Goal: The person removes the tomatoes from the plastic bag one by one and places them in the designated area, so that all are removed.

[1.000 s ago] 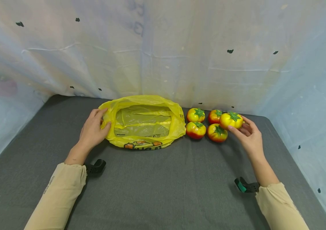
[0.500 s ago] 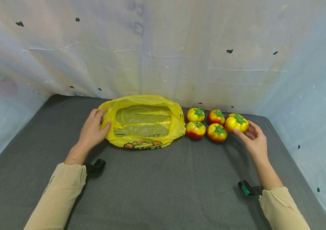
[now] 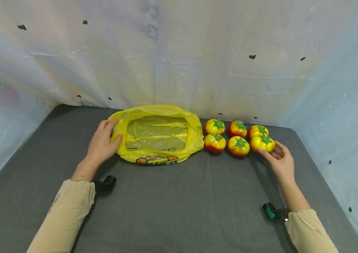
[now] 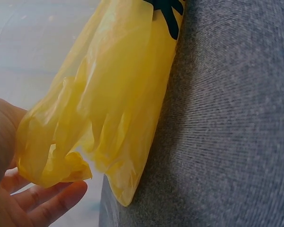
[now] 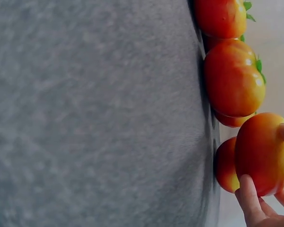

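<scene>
My left hand (image 3: pixel 100 140) pinches the left end of a yellow plastic bag (image 3: pixel 194 140), whose mouth gapes upward on the grey cloth. In the left wrist view, thumb and fingers lie around the crumpled end of the bag. At the right, my right hand (image 3: pixel 281 163) holds a glossy red-and-yellow tomato (image 3: pixel 262 144) with a green leafy top. The right wrist view shows this held tomato (image 5: pixel 261 153) slightly off the cloth. Directly behind it stands another tomato (image 3: pixel 255 131), partly covered.
Several more tomatoes (image 3: pixel 238 147) stand in two rows between the bag and my right hand. Pale plastic sheeting (image 3: pixel 179 63) hangs behind the grey table (image 3: pixel 179 203) and at both sides. Each wrist carries a black strap (image 3: pixel 105 183).
My right hand has moved rightward and nearer to me with its tomato, from above the middle pair to the front of the right column. A tomato behind it is now uncovered. My left hand stays put.
</scene>
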Available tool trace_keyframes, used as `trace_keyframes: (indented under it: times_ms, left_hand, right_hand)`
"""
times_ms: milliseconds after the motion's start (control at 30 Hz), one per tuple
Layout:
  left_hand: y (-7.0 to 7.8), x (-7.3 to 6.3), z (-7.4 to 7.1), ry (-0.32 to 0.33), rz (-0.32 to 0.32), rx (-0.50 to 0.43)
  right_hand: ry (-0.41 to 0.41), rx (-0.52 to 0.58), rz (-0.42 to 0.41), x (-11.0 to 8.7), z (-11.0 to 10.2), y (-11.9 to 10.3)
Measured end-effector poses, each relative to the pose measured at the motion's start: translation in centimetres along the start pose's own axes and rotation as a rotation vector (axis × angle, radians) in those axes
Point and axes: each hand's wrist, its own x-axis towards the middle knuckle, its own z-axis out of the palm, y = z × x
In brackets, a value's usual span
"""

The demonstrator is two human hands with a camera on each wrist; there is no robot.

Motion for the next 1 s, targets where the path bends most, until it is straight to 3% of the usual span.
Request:
trace_keyframes:
  times_ms: [533, 1000]
  left_hand:
    - [-0.3, 0.0, 0.3, 0.001, -0.008, 0.0]
    - [-0.3, 0.0, 0.4, 0.001, -0.01, 0.012]
  right_hand:
    - [-0.091, -0.013, 0.024, 0.1, 0.3, 1.3]
    - [-0.113, -0.014, 0.025, 0.2, 0.3, 1.2]
